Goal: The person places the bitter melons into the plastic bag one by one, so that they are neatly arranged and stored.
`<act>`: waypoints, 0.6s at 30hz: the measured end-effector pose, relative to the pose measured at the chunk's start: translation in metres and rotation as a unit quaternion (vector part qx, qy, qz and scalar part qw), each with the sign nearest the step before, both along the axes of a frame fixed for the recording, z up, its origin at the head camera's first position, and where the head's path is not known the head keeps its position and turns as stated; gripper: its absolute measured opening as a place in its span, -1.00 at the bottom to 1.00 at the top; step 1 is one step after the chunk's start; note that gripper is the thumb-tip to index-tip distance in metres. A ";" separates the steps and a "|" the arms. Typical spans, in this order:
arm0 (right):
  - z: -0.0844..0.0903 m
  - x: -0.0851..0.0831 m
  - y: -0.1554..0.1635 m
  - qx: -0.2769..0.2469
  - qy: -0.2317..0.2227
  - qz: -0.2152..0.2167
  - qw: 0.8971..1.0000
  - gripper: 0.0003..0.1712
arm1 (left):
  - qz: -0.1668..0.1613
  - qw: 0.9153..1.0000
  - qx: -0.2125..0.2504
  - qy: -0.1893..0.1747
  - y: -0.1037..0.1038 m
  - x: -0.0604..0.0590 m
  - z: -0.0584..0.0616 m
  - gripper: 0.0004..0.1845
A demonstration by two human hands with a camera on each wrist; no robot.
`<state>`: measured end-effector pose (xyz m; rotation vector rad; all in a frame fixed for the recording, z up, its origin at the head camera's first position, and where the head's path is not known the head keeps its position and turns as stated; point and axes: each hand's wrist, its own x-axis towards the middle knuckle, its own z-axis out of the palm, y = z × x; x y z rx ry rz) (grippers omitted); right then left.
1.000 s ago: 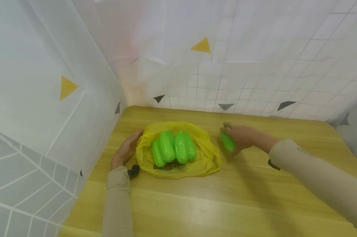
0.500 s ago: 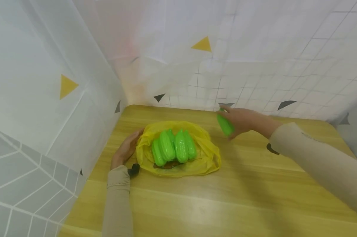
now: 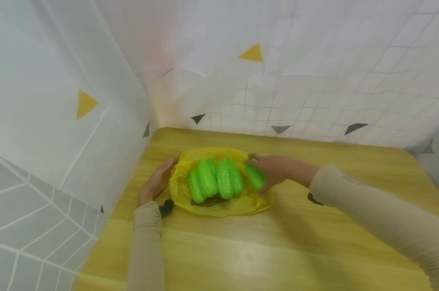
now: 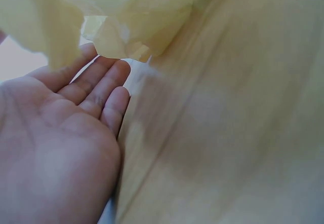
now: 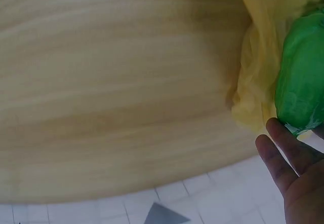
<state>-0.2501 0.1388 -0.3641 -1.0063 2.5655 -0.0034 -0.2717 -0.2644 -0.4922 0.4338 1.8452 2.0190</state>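
A crinkled yellow plastic bag [image 3: 237,209] lies spread on the table with its mouth facing up. Inside it, several glossy green cucumber-shaped toy vegetables [image 3: 224,180] lie side by side. My right hand [image 3: 277,167] grips another green toy vegetable [image 3: 253,176] over the bag's right side; the right wrist view shows the fingertips [image 5: 272,125] at the end of this green piece [image 5: 301,72]. On the bag's left edge, my left hand [image 3: 155,182] rests with its fingers extended. The left wrist view has those fingers [image 4: 104,84] right under the thin yellow film [image 4: 131,24].
The wooden table [image 3: 219,250] reaches a white patterned sheet [image 3: 314,89] standing along its back edge. Another sheet [image 3: 106,141] rises along the left side. Dark wrist-worn camera mounts [image 3: 166,207] show by both sleeves.
Holding the green toy vegetable, my right hand first rose toward the back of the table, then came left and down over the bag's right side. The left hand has stayed at the bag's left edge.
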 end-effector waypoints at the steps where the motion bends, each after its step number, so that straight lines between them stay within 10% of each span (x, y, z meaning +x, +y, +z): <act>1: -0.004 0.002 -0.001 0.001 -0.005 0.002 1.000 0.35 | 0.000 1.000 -0.001 0.002 0.000 0.000 0.000 -0.35; 18: -0.018 0.008 -0.022 0.022 0.038 0.025 0.999 0.34 | 0.005 1.000 0.010 -0.016 0.001 0.004 0.002 -0.34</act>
